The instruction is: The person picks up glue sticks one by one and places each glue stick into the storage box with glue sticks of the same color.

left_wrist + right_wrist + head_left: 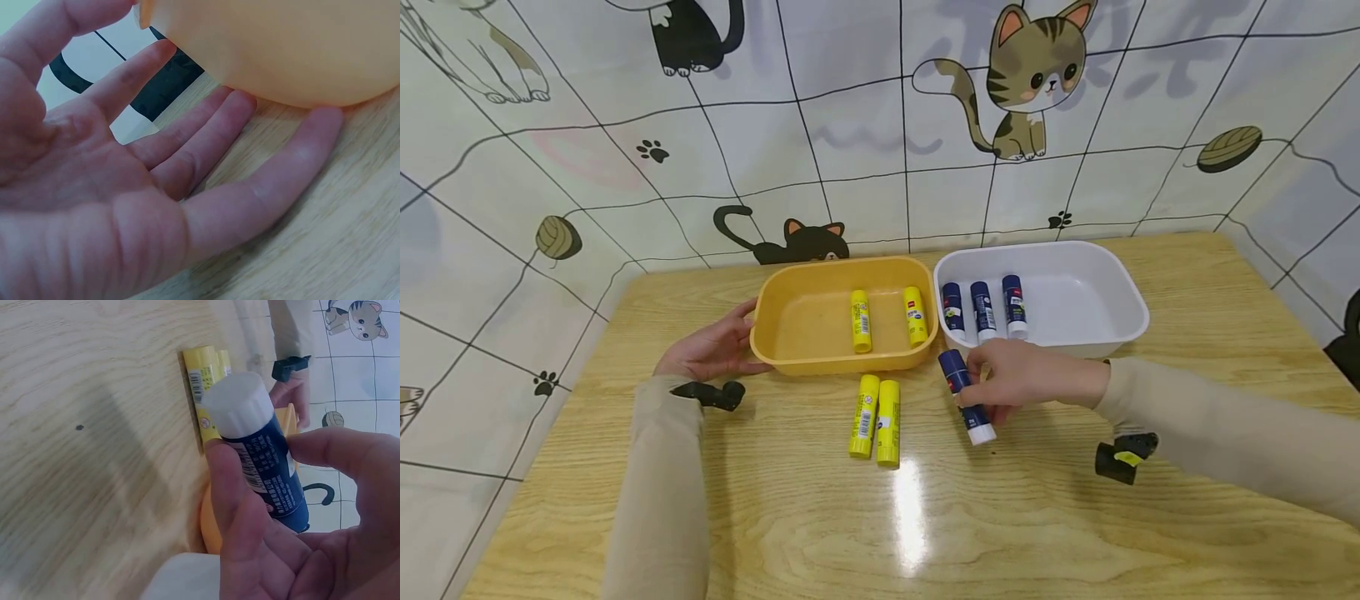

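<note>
My right hand (1017, 375) pinches a dark blue glue stick (267, 465) with a white end between thumb and fingers, in front of the white bin (1112, 343). Inside that bin, three blue glue sticks (982, 307) stand side by side toward the left. My left hand (718, 343) touches the left side of the orange-yellow bin (842, 364), its fingers spread and fingertips against the wall (281, 62). Two yellow glue sticks (861, 321) are in this bin, set apart. In front of it on the table, two more yellow glue sticks (888, 423) lie next to each other.
The two bins stand edge to edge at the back of the wooden table (790, 517). Behind them rises a wall covering (865, 142) printed with cats and grid lines. Dark camera mounts (1116, 461) sit on both wrists.
</note>
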`<state>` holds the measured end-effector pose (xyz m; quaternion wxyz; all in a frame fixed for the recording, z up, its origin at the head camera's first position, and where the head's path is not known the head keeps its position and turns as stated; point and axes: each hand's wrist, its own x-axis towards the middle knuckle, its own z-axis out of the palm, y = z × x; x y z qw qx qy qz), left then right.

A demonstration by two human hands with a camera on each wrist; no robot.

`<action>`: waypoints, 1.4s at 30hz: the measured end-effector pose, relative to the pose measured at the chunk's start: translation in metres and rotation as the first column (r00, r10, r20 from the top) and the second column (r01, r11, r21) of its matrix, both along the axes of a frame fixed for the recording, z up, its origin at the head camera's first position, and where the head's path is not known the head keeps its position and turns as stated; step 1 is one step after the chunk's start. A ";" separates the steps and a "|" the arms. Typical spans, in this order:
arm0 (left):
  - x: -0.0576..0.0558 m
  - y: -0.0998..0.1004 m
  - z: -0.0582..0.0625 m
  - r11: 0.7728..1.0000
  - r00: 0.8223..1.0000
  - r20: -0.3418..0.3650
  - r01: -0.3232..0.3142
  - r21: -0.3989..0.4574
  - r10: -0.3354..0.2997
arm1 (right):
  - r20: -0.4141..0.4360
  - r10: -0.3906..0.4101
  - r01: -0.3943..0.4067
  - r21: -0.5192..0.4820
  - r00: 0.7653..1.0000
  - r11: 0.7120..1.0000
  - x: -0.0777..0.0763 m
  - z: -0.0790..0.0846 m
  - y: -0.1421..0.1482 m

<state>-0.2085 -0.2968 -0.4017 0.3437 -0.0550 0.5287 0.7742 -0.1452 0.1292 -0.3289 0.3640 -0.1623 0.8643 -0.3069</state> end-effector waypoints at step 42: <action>-0.001 -0.002 -0.005 0.999 0.999 -0.034 0.017 -0.027 -0.018 | -0.179 -0.119 0.147 0.151 0.977 0.978 -0.106 0.005 0.050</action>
